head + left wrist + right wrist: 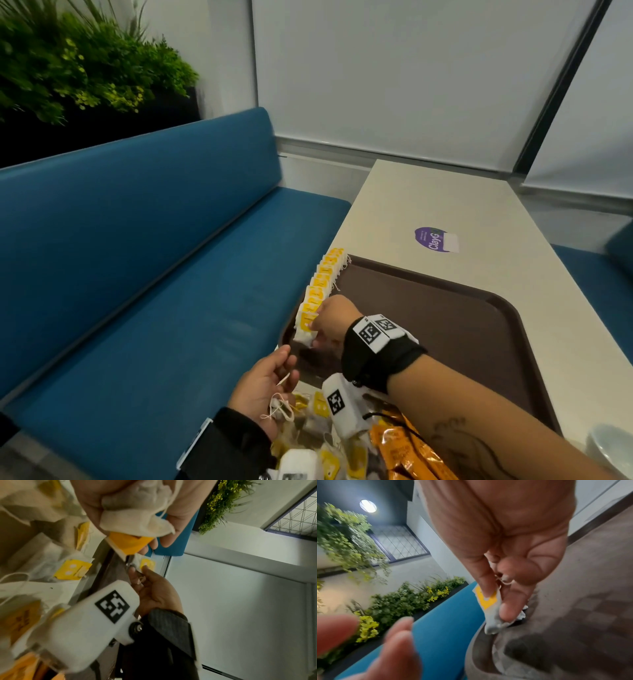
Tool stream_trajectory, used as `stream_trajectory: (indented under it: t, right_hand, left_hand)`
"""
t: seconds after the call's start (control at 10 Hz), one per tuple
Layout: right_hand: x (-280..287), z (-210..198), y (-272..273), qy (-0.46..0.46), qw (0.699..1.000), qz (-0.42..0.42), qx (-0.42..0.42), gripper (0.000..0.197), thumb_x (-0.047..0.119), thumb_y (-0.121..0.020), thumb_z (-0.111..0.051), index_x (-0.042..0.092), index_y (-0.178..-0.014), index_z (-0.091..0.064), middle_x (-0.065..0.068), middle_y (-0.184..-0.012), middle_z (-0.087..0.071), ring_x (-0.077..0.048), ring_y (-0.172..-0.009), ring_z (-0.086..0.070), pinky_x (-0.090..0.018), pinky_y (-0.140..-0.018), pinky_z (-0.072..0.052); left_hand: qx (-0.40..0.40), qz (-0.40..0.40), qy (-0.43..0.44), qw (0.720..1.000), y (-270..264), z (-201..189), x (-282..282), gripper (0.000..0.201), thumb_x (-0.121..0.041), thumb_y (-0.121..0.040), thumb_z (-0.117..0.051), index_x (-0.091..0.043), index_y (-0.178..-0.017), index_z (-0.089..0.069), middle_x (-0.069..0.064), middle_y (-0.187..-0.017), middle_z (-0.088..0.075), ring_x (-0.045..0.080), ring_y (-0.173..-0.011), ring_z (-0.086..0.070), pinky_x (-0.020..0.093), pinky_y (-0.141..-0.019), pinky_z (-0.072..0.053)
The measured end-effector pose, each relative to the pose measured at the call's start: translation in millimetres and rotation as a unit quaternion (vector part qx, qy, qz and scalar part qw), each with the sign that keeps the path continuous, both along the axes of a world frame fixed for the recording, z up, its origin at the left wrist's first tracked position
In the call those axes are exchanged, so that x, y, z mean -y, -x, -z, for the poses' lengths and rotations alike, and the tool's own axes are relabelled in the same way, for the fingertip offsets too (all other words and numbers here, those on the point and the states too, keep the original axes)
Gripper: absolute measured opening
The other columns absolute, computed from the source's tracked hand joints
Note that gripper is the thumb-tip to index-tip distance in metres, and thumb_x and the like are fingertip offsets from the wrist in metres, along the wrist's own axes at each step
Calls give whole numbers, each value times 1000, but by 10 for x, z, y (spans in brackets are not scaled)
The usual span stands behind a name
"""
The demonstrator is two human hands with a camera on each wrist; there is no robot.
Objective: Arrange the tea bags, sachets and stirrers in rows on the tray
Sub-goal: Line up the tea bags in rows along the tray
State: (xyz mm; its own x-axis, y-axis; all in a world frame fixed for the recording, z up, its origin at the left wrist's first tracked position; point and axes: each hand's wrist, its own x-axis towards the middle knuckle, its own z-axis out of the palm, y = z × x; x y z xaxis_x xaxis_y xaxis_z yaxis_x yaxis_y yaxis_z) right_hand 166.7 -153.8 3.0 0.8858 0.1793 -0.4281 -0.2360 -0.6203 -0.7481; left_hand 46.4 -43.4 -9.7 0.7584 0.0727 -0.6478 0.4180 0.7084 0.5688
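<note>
A row of tea bags (323, 284) with yellow tags stands along the left rim of the brown tray (445, 308). At the row's near end my right hand (317, 330) pinches one tea bag (489, 601) between thumb and fingers, just over the tray's rim. My left hand (284, 366) hovers palm up beside the tray's near left corner and cups a few tea bags (137, 507) with loose strings. A loose pile of tea bags (318, 425) lies on the table below both wrists, with orange sachets (407, 445) to its right.
The cream table (428, 205) carries a purple sticker (433, 240) beyond the tray. A blue bench (154, 274) runs along the table's left side. A white cup (613, 448) sits at the near right corner. Most of the tray's floor is bare.
</note>
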Motion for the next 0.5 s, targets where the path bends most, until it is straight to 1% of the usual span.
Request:
stream_trajectory:
  t: [0.1,0.2,0.3,0.4,0.5]
  right_hand:
    - [-68,42,-88,18,1000,-3,-22,23,6,-86,-59,17,-69,-48,-4,-75,-55,1,-31,-53,-12,-37,-44]
    - [-102,90,-186,36,998,-7,-41,18,5,-85,-60,14,-74,-50,-5,-78,-55,0,-32,-54,-13,-37,-44]
    - [-179,91,-224,72,996,-16,-43,12,11,-87,-62,6,-98,-63,-9,-83,-61,-7,-51,-65,-15,-51,-48]
    - [-195,76,-240,154,986,-62,5,26,23,-87,-66,3,-103,-66,-6,-89,-63,-21,-80,-60,-22,-62,-45]
    - [-128,-55,-156,110,993,-36,36,15,17,-81,-73,6,-85,-62,-7,-80,-59,-21,-73,-59,-21,-52,-45]
  left_hand:
    - [2,-9,7,1000,-42,32,-81,6,-15,-90,-55,-13,-87,-59,3,-76,-56,11,-53,-50,11,-27,-28]
    - [4,-14,14,1000,-73,44,-138,6,-15,-91,-54,-12,-89,-58,3,-76,-55,12,-59,-48,10,-27,-28]
    - [8,-15,23,1000,-88,70,-177,7,-16,-91,-53,-13,-88,-58,2,-75,-55,8,-47,-52,10,-27,-28]
    - [11,-16,29,999,-100,81,-196,9,-17,-92,-52,-14,-87,-58,2,-75,-55,6,-42,-53,9,-27,-28]
    - [17,-17,39,999,-118,37,-179,9,-17,-93,-51,-14,-87,-58,1,-75,-54,6,-40,-54,9,-27,-28]
